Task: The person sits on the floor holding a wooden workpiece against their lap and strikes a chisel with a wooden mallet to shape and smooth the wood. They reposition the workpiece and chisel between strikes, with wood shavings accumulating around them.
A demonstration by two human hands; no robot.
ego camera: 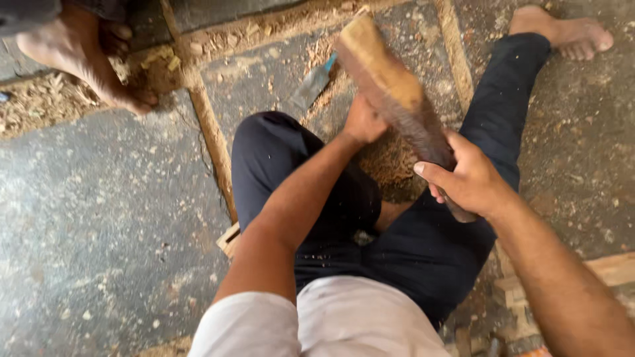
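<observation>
I sit on a stone floor with my legs in dark trousers spread out. My right hand (467,180) grips the lower end of a long wooden mallet or club (390,86), raised and blurred, its pale head pointing up and away. My left hand (363,122) is closed low between my legs, partly behind the club; what it holds is hidden. Below the hands lies a pile of brown wood shavings (390,162). A flat metal chisel with a blue handle (315,82) lies on the floor just beyond my left hand.
Another person's bare foot (86,56) rests at the top left among wood chips. My own bare foot (569,33) is at the top right. Pale wooden pieces (612,268) lie at the right; a small block (229,239) sits by my left thigh.
</observation>
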